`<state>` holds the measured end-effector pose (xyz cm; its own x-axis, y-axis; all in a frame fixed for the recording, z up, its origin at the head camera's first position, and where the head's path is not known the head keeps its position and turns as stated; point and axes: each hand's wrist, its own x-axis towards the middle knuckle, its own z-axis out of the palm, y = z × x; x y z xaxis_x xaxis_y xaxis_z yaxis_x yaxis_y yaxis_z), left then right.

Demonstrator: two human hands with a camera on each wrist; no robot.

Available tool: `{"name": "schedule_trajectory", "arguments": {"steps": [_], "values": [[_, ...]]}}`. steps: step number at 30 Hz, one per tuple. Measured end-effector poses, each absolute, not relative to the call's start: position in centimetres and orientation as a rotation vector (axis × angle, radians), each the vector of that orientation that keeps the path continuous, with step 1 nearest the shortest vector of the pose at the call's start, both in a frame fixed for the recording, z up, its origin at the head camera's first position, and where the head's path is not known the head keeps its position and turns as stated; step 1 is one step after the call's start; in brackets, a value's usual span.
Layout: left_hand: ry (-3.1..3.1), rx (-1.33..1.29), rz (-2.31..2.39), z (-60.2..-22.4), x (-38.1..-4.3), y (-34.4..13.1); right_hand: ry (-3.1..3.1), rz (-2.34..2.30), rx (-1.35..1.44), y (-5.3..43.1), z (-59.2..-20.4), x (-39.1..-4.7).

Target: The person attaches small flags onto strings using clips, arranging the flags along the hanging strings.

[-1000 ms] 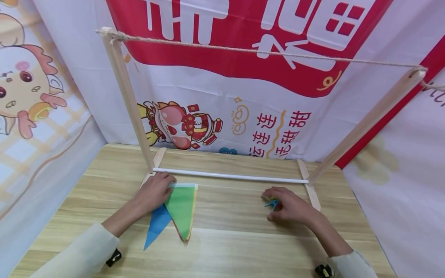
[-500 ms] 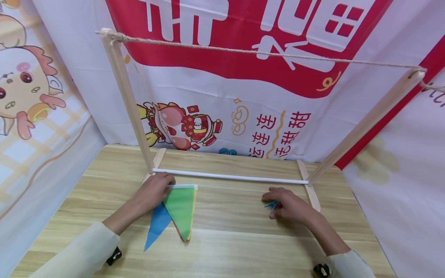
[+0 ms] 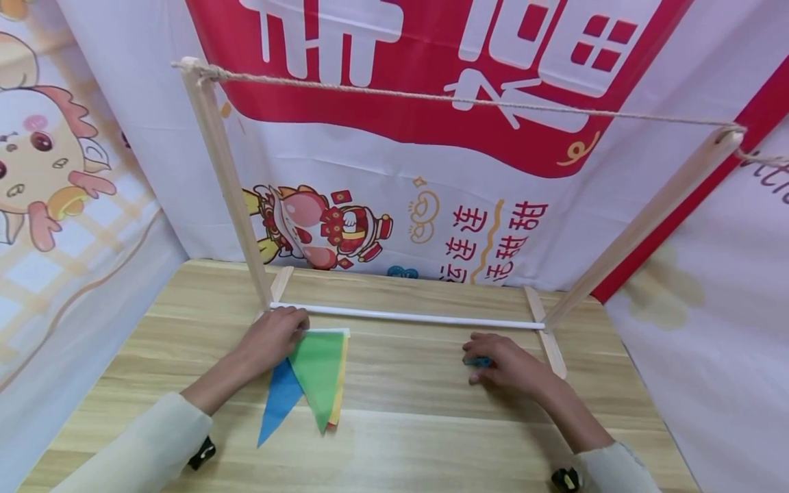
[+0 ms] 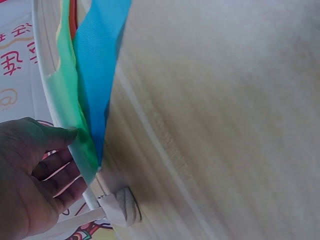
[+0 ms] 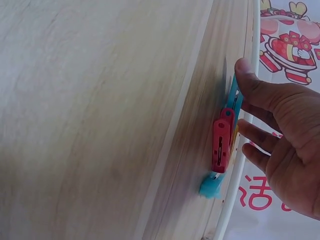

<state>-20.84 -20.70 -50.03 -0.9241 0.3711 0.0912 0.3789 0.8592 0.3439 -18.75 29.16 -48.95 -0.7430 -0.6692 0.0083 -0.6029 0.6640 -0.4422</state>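
Observation:
In the head view my left hand [image 3: 271, 341] is at the white top edge of a small stack of triangular pennants. Its thumb and fingers pinch the green pennant [image 4: 65, 102], as the left wrist view shows. Yellow and red edges peek out beneath it, and a blue pennant [image 3: 280, 400] fans out to the left. My right hand [image 3: 508, 364] pinches a blue clothespin [image 5: 235, 95] just over the table. Close below it in the right wrist view are a red clothespin [image 5: 220, 145], a bit of yellow and another blue piece [image 5: 211, 186].
Two wooden posts, left [image 3: 224, 178] and right [image 3: 647, 219], stand on feet on the wooden table [image 3: 407, 438]. A twine [image 3: 431, 94] stretches between their tops. A white rod [image 3: 407, 316] joins them low down. Printed cloth [image 3: 382, 164] hangs behind.
The green pennant's tip has shifted slightly left, baring more yellow and red. In my right hand the blue clothespin has turned and looks flatter. The head view has tilted up slightly.

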Motion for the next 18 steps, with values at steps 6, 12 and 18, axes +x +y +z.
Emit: {"name": "schedule_trajectory", "arguments": {"steps": [6, 12, 18], "values": [[-3.024, -0.585, -0.565, -49.5, -21.1, -20.5, 2.763, -0.674, -1.036, 28.8, -48.9, -18.5], [-3.019, -0.604, -0.575, -49.0, -21.2, -20.1, 2.793, -0.739, -0.964, 28.6, -48.6, -18.4], [-3.022, -0.609, -0.611, -48.6, -21.2, -19.8, 2.809, -0.776, -0.904, 28.4, -48.2, -18.5]]}}
